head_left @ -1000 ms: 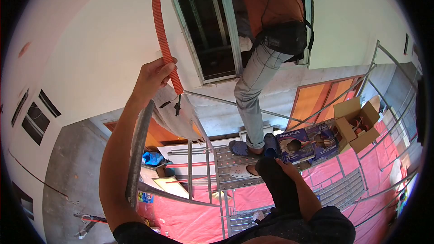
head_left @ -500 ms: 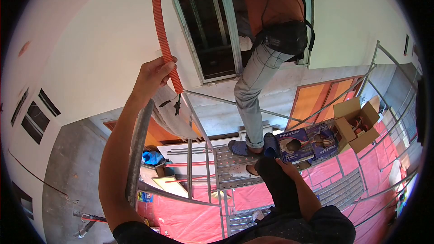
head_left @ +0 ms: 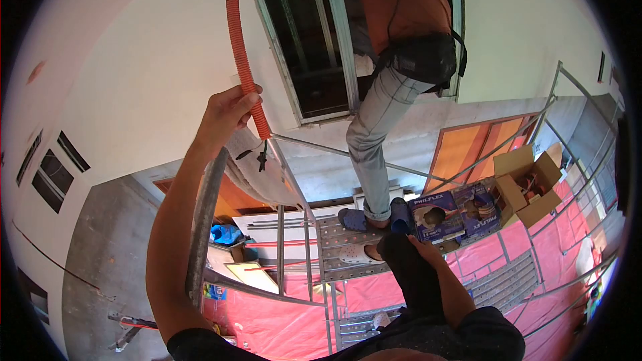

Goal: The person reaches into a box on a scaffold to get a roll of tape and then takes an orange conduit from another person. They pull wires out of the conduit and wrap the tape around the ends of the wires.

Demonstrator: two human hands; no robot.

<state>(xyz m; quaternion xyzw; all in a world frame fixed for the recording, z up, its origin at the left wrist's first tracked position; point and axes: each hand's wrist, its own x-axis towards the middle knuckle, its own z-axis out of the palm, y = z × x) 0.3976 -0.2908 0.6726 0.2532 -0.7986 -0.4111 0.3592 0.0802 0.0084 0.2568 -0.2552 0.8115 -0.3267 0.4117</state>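
We count one orange corrugated tube (head_left: pixel 238 40), two PHILFLEX boxes (head_left: pixel 438 227), one open carton (head_left: pixel 535 204) and one co-worker (head_left: pixel 394 10). Our left hand (head_left: pixel 231 110) grips the tube near its lower end, left of the window frame (head_left: pixel 342 33), thumb and fingers closed on it. Our right hand (head_left: pixel 424 249) touches our dark-clothed knee (head_left: pixel 398 257); its openness we cannot tell.

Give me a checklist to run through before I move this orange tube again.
1. Left hand gripping the orange tube near its lower end: ok.
2. Dark wire ends poking out of the tube: ok.
3. Tube's upper end secured: cannot tell, out of view.
4. Right hand free of tools: ok, resting on the knee.
5. White clog planted on the metal platform: ok.
6. Cardboard box closed: not ok, flaps up.
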